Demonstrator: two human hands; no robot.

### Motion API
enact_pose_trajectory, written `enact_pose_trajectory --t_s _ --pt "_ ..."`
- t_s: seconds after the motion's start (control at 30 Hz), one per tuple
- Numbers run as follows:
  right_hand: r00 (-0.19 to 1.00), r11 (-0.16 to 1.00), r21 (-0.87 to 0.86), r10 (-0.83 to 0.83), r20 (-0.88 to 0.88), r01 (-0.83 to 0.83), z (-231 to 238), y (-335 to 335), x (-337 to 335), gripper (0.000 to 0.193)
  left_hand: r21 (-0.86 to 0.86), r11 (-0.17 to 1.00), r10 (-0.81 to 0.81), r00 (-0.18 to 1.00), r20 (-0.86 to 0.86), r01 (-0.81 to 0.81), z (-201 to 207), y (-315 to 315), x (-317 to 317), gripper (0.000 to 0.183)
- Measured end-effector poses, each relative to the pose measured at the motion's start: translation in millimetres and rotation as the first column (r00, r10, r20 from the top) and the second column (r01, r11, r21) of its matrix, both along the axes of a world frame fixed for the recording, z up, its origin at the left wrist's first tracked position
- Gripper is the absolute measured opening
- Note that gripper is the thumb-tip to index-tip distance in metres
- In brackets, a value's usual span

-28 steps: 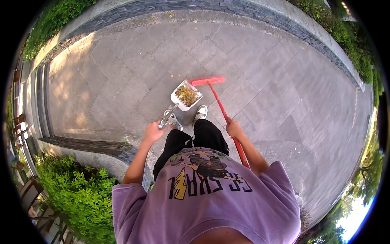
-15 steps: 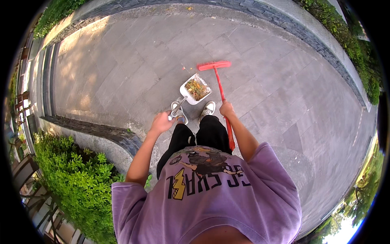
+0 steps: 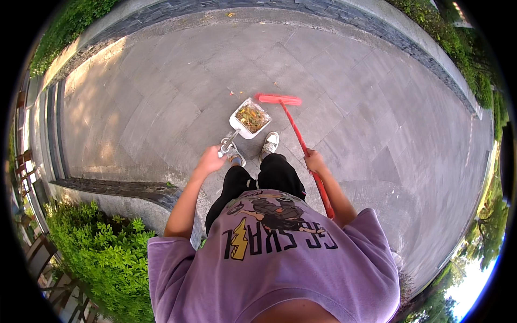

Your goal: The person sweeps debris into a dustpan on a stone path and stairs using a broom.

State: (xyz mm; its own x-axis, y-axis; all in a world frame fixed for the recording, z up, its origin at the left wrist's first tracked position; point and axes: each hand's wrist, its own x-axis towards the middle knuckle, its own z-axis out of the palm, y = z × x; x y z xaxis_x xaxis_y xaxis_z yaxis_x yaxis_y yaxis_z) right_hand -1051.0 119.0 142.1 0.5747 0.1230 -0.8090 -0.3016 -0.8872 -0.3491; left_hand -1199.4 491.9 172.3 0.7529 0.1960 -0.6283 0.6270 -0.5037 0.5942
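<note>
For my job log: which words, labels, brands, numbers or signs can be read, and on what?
Purple shirt: large dark lettering beside a yellow lightning bolt; wording not copied here.
Shirt, far edge of print: small marks, too foreshortened to read.
Red broom, white dustpan: none visible.

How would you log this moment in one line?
left grip: dustpan handle | right grip: red broom | dustpan: holds debris | broom head: near dustpan's open edge
</note>
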Motion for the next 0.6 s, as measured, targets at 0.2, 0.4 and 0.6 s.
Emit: enact_pose_trajectory --t_s 0.2,0.4,0.6 --pt "0.959 0.960 -0.016 -0.281 -0.025 0.281 -36.9 -4.7 -10.7 0.030 0.042 0.988 -0.150 0.988 -0.041 0.151 18.8 27.4 -6.1 0.027" --pt "0.892 0.895 0.004 -0.445 -0.072 0.447 -72.6 21.6 -32.0 0.028 0.032 0.978 -0.206 0.978 -0.028 0.207 15.5 48.8 -0.2 0.024" --pt "0.959 0.968 -0.038 -0.251 -0.134 0.248 -53.3 57.6 -89.5 0.019 0.057 0.971 -0.233 0.972 -0.021 0.234 11.1 46.7 -0.1 0.024"
